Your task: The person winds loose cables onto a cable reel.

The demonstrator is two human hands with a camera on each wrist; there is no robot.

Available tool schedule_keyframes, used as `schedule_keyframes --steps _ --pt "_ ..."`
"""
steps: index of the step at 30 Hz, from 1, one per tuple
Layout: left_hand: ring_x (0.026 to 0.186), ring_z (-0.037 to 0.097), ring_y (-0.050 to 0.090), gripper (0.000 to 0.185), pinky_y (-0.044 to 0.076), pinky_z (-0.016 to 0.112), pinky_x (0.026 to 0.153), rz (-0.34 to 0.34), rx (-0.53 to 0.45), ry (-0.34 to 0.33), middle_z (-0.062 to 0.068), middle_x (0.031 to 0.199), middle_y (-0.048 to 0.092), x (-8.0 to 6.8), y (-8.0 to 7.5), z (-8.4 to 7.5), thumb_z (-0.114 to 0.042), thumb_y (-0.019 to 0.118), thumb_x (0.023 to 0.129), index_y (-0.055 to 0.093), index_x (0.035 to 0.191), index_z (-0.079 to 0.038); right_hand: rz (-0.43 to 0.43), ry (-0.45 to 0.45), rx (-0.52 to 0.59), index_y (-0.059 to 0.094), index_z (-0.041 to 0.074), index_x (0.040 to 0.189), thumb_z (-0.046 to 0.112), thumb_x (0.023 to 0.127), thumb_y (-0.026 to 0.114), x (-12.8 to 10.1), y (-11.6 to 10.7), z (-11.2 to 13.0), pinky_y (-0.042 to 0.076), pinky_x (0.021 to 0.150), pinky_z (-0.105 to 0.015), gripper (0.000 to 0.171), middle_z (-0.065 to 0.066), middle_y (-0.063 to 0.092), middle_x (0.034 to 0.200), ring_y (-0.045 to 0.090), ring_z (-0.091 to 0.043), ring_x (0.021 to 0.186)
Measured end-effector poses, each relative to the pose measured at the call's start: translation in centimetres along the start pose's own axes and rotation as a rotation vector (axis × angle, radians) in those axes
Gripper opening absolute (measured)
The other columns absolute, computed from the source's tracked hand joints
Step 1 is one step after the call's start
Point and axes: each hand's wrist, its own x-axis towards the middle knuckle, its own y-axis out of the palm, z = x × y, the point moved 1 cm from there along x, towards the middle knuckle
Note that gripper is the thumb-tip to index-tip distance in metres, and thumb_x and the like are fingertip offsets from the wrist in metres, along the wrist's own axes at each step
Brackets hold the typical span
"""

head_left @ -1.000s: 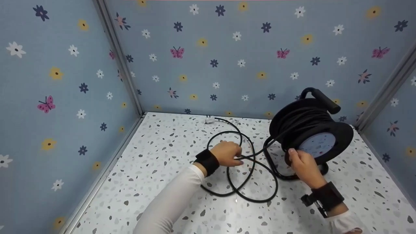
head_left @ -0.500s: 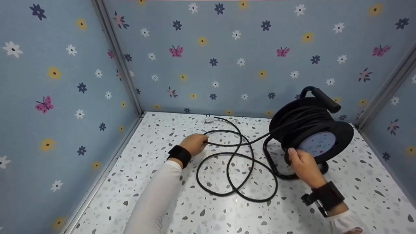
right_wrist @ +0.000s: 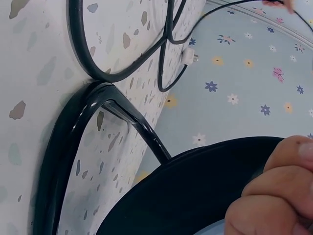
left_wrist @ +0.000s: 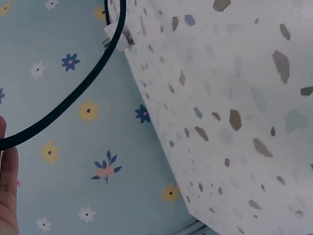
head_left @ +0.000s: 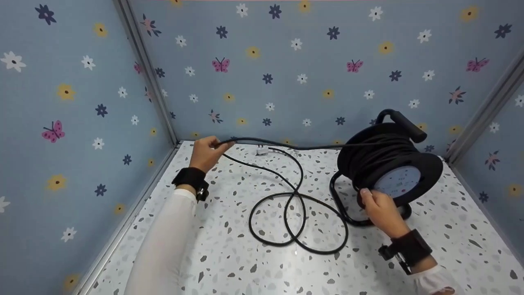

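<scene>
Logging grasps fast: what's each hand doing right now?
Left hand: pinches the black cable.
Right hand: grips the cable reel at its front rim.

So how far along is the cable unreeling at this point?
Partly done: several loops of black cable already lie on the table, plug near the back wall. In hand: left hand grips a taut stretch off the reel; right hand steadies it. Left: the drum looks mostly full.
</scene>
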Motion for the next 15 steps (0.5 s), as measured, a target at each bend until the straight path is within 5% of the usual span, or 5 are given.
schedule_keyframes --steps 4,8,15 --pt "0.054 0.014 0.027 0.063 0.028 0.031 0.062 0.003 0.048 0.051 -0.008 0.059 0.026 0.7 -2.2 -0.8 -0.039 0.080 0.100 0.034 0.061 -0.019 -0.010 -0.001 0.003 0.053 0.012 0.072 0.027 0.117 0.048 0.0 0.2 0.0 0.042 0.056 -0.028 0.048 0.004 0.050 0.056 0.051 -0.013 0.052" --pt "0.054 0.014 0.026 0.067 0.028 0.034 0.063 0.052 0.260 0.112 -0.008 0.058 0.024 0.5 -3.6 -1.0 -0.047 0.081 0.098 0.032 0.060 -0.020 -0.011 0.000 0.008 0.054 0.010 0.073 0.028 0.117 0.048 0.1 0.3 0.1 0.044 0.057 -0.028 0.047 0.003 0.052 0.057 0.053 -0.014 0.053" --pt "0.049 0.013 0.026 0.072 0.027 0.032 0.057 0.303 0.708 0.192 -0.007 0.056 0.022 -2.2 -3.0 2.0 -0.068 0.074 0.094 0.031 0.062 -0.022 -0.015 -0.009 -0.006 0.052 0.011 0.072 0.026 0.116 0.048 0.1 0.3 -0.3 0.041 0.055 -0.028 0.047 0.003 0.051 0.059 0.050 -0.012 0.053"
